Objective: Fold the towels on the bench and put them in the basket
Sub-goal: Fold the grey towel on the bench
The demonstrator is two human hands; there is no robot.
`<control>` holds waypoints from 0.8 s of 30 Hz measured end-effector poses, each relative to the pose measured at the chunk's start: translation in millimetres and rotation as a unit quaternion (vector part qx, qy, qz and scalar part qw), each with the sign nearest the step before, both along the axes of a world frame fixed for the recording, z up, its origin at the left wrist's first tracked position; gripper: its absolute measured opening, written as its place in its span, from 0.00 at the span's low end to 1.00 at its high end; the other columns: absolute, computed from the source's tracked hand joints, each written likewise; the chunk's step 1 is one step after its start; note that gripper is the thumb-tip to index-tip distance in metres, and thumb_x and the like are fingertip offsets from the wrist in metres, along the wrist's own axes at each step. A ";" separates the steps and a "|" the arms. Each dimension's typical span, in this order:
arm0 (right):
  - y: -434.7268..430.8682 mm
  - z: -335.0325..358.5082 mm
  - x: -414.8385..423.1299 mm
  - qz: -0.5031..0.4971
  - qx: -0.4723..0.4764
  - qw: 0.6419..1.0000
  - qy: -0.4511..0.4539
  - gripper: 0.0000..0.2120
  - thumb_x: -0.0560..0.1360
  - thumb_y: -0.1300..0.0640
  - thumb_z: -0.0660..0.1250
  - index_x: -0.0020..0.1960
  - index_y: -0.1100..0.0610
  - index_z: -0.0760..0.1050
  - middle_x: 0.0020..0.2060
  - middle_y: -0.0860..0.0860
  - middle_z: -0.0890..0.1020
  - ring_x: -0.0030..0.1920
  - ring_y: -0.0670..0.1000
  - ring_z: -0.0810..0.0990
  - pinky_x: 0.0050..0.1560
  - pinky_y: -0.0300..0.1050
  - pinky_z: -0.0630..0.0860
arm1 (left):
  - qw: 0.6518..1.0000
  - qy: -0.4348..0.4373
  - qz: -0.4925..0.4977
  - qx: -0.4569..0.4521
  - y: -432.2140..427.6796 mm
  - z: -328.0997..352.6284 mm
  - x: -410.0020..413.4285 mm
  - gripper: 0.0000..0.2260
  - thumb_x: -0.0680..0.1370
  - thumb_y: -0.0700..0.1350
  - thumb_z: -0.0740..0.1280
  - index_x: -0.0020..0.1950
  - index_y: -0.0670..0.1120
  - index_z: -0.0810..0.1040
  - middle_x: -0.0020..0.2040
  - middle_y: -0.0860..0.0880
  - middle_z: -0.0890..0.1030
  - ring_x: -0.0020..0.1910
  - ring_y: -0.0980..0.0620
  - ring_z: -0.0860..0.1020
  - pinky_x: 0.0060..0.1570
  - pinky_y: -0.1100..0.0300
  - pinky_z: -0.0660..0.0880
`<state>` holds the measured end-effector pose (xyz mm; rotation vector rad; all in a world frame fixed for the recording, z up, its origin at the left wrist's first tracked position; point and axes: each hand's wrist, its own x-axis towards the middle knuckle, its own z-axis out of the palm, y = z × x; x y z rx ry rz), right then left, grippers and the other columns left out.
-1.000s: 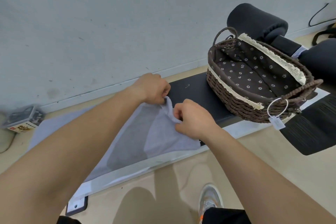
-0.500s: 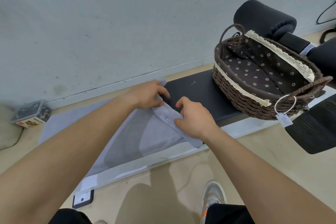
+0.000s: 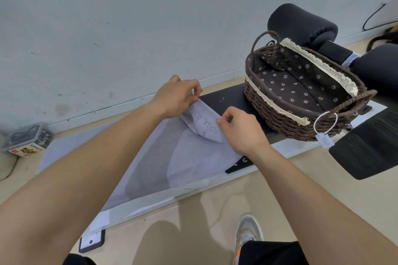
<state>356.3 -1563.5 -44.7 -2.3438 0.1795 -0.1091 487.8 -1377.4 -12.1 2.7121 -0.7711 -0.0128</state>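
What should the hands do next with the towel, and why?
Probably carry the pinched end leftward over the flat part, folding the towel in half. The left hand and right hand both pinch the end nearest the basket, which is turned back, while the rest lies spread flat and unfolded on the bench.

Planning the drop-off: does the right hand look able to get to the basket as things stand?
Probably yes: the basket sits open on the bench beside the right hand, nothing between, though that hand pinches the towel.

One towel point(image 3: 193, 157); one basket point(image 3: 269, 114); one bench point(image 3: 228, 97); one shoe point(image 3: 247, 230).
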 end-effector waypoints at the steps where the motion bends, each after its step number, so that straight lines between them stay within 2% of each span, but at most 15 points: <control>1: -5.4 2.0 -0.6 -0.015 -0.011 1.000 0.001 0.10 0.80 0.45 0.62 0.45 0.50 0.73 0.35 0.47 0.77 0.40 0.53 0.77 0.38 0.48 0.73 | 1.000 0.007 -0.006 -0.001 -8.2 0.1 2.3 0.10 0.80 0.49 0.61 0.43 0.64 0.69 0.56 0.54 0.80 0.52 0.52 0.72 0.51 0.51 0.74; 3: -18.3 3.5 -1.8 -0.040 -0.026 0.999 0.016 0.07 0.80 0.47 0.60 0.47 0.49 0.73 0.38 0.47 0.78 0.42 0.54 0.78 0.41 0.49 0.75 | 1.000 0.005 -0.025 -0.009 -28.2 -1.7 6.8 0.08 0.80 0.47 0.62 0.45 0.60 0.71 0.52 0.54 0.80 0.50 0.49 0.76 0.49 0.50 0.75; 6: -34.3 -0.8 -3.2 -0.063 -0.065 0.995 0.049 0.05 0.80 0.51 0.59 0.48 0.48 0.72 0.43 0.49 0.79 0.46 0.56 0.77 0.45 0.50 0.75 | 0.999 -0.018 -0.032 -0.004 -57.1 -6.6 15.9 0.04 0.79 0.44 0.64 0.47 0.54 0.74 0.49 0.55 0.79 0.49 0.49 0.77 0.50 0.51 0.74; 8: -39.7 -5.3 -4.0 -0.066 -0.104 0.989 0.087 0.04 0.79 0.53 0.59 0.49 0.50 0.72 0.46 0.51 0.79 0.47 0.58 0.76 0.46 0.50 0.74 | 0.997 -0.031 -0.046 0.051 -67.7 -13.2 23.8 0.03 0.79 0.45 0.65 0.50 0.52 0.77 0.50 0.54 0.77 0.51 0.49 0.76 0.48 0.53 0.73; 11: -41.1 -10.3 -4.2 -0.061 -0.154 0.976 0.138 0.05 0.78 0.55 0.59 0.52 0.52 0.73 0.49 0.52 0.78 0.48 0.59 0.77 0.46 0.48 0.73 | 0.982 -0.057 -0.070 0.164 -64.5 -26.6 37.9 0.08 0.81 0.44 0.62 0.57 0.53 0.79 0.54 0.52 0.75 0.57 0.47 0.74 0.45 0.55 0.68; 12: -40.5 -10.5 -4.3 -0.058 -0.167 0.974 0.143 0.05 0.77 0.56 0.59 0.52 0.52 0.72 0.49 0.52 0.78 0.48 0.58 0.77 0.45 0.48 0.73 | 0.979 -0.073 -0.063 0.177 -60.5 -30.2 42.4 0.10 0.81 0.44 0.62 0.58 0.53 0.78 0.56 0.51 0.74 0.58 0.45 0.74 0.44 0.55 0.67; 15: -35.3 -7.4 -4.2 -0.048 -0.197 0.970 0.132 0.07 0.77 0.59 0.59 0.54 0.54 0.71 0.47 0.51 0.76 0.45 0.57 0.74 0.43 0.47 0.70 | 0.989 -0.094 -0.006 0.113 -55.5 -33.2 50.3 0.10 0.80 0.43 0.62 0.56 0.52 0.80 0.56 0.48 0.76 0.55 0.43 0.76 0.44 0.55 0.69; 17: -29.8 -4.9 -4.2 -0.048 -0.210 0.969 0.117 0.09 0.76 0.61 0.59 0.55 0.54 0.71 0.48 0.51 0.76 0.44 0.57 0.74 0.43 0.47 0.69 | 0.995 -0.087 0.018 0.051 -63.2 -31.4 52.2 0.10 0.79 0.42 0.62 0.54 0.50 0.82 0.54 0.47 0.77 0.53 0.42 0.77 0.49 0.54 0.72; 21: -21.5 -4.1 -4.0 -0.064 -0.227 0.967 0.097 0.13 0.74 0.64 0.60 0.58 0.55 0.69 0.50 0.51 0.75 0.48 0.58 0.78 0.42 0.48 0.68 | 0.998 -0.052 0.028 0.000 -83.3 -34.7 56.5 0.12 0.76 0.38 0.61 0.54 0.47 0.82 0.54 0.45 0.79 0.55 0.43 0.77 0.53 0.53 0.73; 24: -16.5 -6.4 -6.2 -0.086 -0.259 0.959 0.074 0.13 0.74 0.63 0.61 0.58 0.56 0.67 0.55 0.53 0.74 0.53 0.58 0.78 0.39 0.48 0.67 | 0.999 -0.012 0.030 -0.022 -88.0 -47.2 58.9 0.16 0.77 0.37 0.63 0.62 0.48 0.78 0.59 0.46 0.75 0.56 0.46 0.77 0.56 0.55 0.72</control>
